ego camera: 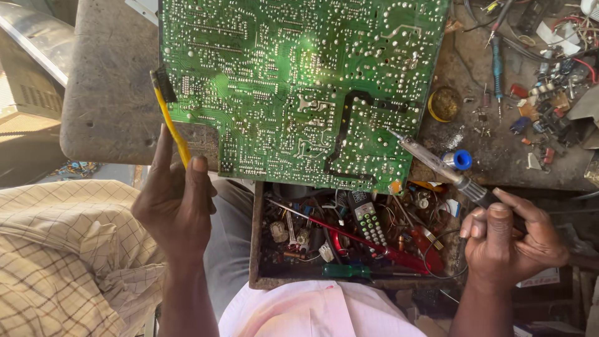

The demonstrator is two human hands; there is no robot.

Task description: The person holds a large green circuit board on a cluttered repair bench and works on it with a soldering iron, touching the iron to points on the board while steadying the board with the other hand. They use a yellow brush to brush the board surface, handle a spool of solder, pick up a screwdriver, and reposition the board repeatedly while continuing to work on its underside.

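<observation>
A large green circuit board (299,87) lies solder side up on the worn workbench (112,93). My left hand (178,200) grips a yellow-handled brush (170,115) whose dark bristles touch the board's left edge. My right hand (508,237) holds a soldering iron (437,163) like a pen. Its metal tip rests at the board's right side, near the lower corner.
An open wooden drawer (254,249) under the board holds a remote control (367,218), red-handled tools, a green screwdriver (346,271) and loose parts. A round yellow tin (444,103), a blue-capped spool (460,160), wires and small components litter the bench at right.
</observation>
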